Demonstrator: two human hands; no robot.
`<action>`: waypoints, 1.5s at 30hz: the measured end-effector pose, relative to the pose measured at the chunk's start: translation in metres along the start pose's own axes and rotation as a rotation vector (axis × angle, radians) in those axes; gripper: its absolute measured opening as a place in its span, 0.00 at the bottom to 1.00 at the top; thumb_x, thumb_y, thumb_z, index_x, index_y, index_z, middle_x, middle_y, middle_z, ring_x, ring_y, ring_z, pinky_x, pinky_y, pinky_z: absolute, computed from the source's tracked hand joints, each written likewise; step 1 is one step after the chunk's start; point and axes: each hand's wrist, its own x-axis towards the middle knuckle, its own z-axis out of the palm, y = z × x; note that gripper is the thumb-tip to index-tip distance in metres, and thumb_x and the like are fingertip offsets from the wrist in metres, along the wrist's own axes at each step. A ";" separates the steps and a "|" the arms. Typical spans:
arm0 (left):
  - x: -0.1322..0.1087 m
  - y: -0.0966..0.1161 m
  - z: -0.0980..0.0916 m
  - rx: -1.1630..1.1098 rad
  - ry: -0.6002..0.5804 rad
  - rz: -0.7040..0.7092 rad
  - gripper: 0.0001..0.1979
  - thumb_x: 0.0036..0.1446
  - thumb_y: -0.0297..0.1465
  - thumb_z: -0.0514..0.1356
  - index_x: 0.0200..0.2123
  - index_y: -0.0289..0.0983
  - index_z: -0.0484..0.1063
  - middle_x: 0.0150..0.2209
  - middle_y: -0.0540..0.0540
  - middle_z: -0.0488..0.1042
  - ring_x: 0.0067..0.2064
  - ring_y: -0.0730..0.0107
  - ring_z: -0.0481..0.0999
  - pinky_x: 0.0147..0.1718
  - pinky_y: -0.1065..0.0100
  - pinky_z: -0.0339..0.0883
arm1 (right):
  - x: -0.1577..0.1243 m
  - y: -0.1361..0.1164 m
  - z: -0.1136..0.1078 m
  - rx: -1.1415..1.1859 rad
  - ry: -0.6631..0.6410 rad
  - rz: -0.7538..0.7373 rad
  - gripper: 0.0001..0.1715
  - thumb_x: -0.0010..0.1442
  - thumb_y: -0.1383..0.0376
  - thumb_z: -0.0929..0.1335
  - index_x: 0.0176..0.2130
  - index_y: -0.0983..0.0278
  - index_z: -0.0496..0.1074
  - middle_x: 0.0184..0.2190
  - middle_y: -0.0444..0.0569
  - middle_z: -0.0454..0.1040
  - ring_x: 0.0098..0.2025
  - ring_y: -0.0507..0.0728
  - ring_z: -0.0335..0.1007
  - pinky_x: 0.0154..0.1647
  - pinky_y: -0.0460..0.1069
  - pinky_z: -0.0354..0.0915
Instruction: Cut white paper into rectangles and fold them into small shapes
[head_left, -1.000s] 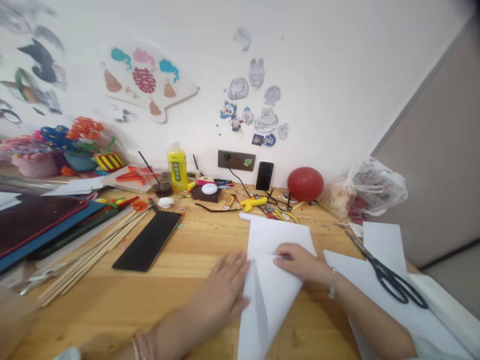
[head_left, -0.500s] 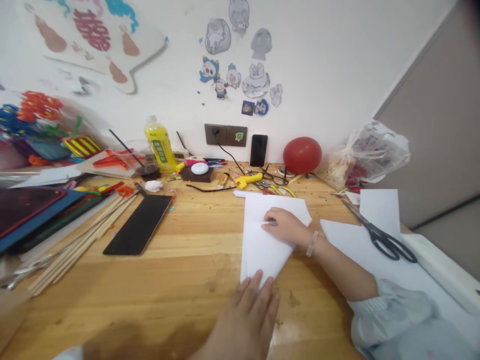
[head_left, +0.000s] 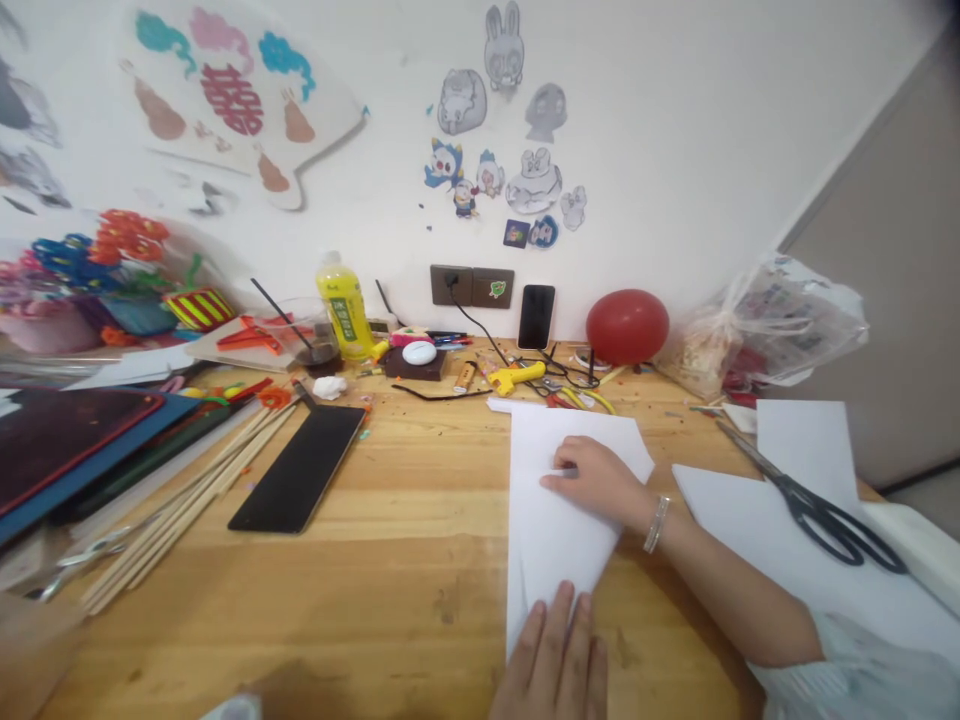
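Note:
A white sheet of paper [head_left: 536, 540] lies on the wooden table, folded so that its right side slants inward toward the near end. My left hand [head_left: 555, 655] rests flat over the near end, its fingers stretched out and slightly apart. Higher up on the paper is my right hand [head_left: 600, 485], with a bracelet [head_left: 656, 524] at the wrist. Its fingers are curled in, the thumb and forefinger close to each other against the paper. Nothing shows between them.
Right of the paper, black-handled scissors [head_left: 817, 510] lie on more white sheets [head_left: 720, 510]. A black tablet [head_left: 300, 470] and wooden sticks [head_left: 172, 500] lie left. Behind stand a yellow bottle [head_left: 346, 310], a yellow glue gun [head_left: 517, 376], a phone [head_left: 537, 317] and a red balloon [head_left: 628, 326].
The camera view has shifted, so everything sits lower and further right. My left hand has slid slightly toward me along the paper. The right hand keeps its place on the sheet.

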 end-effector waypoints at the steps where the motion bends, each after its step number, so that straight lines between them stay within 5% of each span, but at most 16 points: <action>1: 0.002 -0.001 -0.002 0.002 -0.012 0.022 0.13 0.59 0.22 0.49 0.31 0.34 0.73 0.35 0.47 0.80 0.40 0.65 0.77 0.59 0.56 0.46 | 0.000 0.000 0.000 -0.001 0.004 0.005 0.11 0.52 0.61 0.67 0.22 0.63 0.66 0.26 0.45 0.68 0.32 0.55 0.63 0.33 0.48 0.57; 5: 0.008 0.000 -0.008 -0.020 -0.044 0.067 0.16 0.62 0.23 0.47 0.32 0.35 0.75 0.36 0.51 0.80 0.42 0.70 0.75 0.59 0.58 0.44 | 0.000 -0.001 0.000 -0.006 0.020 0.010 0.11 0.53 0.62 0.67 0.22 0.63 0.64 0.26 0.46 0.68 0.33 0.56 0.62 0.34 0.49 0.58; 14: -0.001 0.037 0.006 -0.004 -0.008 -0.144 0.09 0.59 0.28 0.55 0.29 0.40 0.72 0.33 0.56 0.80 0.38 0.70 0.76 0.40 0.65 0.64 | 0.001 0.002 0.002 -0.028 0.037 0.000 0.10 0.55 0.63 0.66 0.24 0.62 0.62 0.29 0.47 0.67 0.35 0.58 0.62 0.36 0.50 0.59; 19: 0.001 0.035 0.001 -0.022 -0.042 -0.161 0.06 0.59 0.31 0.56 0.31 0.41 0.73 0.37 0.54 0.80 0.46 0.65 0.73 0.46 0.60 0.61 | 0.001 0.004 0.004 -0.024 0.047 -0.008 0.09 0.55 0.63 0.65 0.24 0.62 0.62 0.28 0.47 0.67 0.34 0.58 0.61 0.36 0.51 0.58; 24: 0.002 0.026 -0.004 -0.006 -0.080 -0.160 0.06 0.57 0.29 0.57 0.28 0.39 0.72 0.34 0.50 0.80 0.41 0.62 0.76 0.51 0.52 0.54 | 0.001 0.007 0.006 -0.021 0.063 -0.003 0.10 0.55 0.63 0.65 0.24 0.62 0.62 0.28 0.47 0.67 0.34 0.58 0.61 0.36 0.51 0.58; 32: 0.000 0.023 -0.014 -0.040 -0.223 -0.103 0.05 0.58 0.33 0.56 0.36 0.41 0.71 0.40 0.49 0.79 0.43 0.58 0.75 0.49 0.51 0.55 | 0.003 0.010 0.004 -0.040 0.059 -0.006 0.11 0.55 0.63 0.64 0.23 0.61 0.61 0.26 0.45 0.66 0.31 0.56 0.61 0.32 0.50 0.57; 41: -0.017 0.053 -0.005 -0.030 -0.018 -0.330 0.06 0.56 0.28 0.58 0.27 0.40 0.70 0.33 0.51 0.79 0.41 0.58 0.76 0.53 0.40 0.47 | 0.003 0.014 0.003 -0.055 0.051 -0.026 0.10 0.56 0.63 0.64 0.24 0.61 0.60 0.27 0.45 0.66 0.31 0.56 0.62 0.31 0.49 0.57; 45: -0.026 0.067 0.000 -0.003 -0.027 -0.278 0.04 0.55 0.30 0.59 0.28 0.40 0.71 0.35 0.49 0.79 0.46 0.55 0.74 0.51 0.40 0.54 | 0.003 0.013 0.002 -0.047 0.034 -0.053 0.11 0.56 0.62 0.64 0.24 0.61 0.60 0.27 0.45 0.66 0.32 0.56 0.62 0.33 0.49 0.58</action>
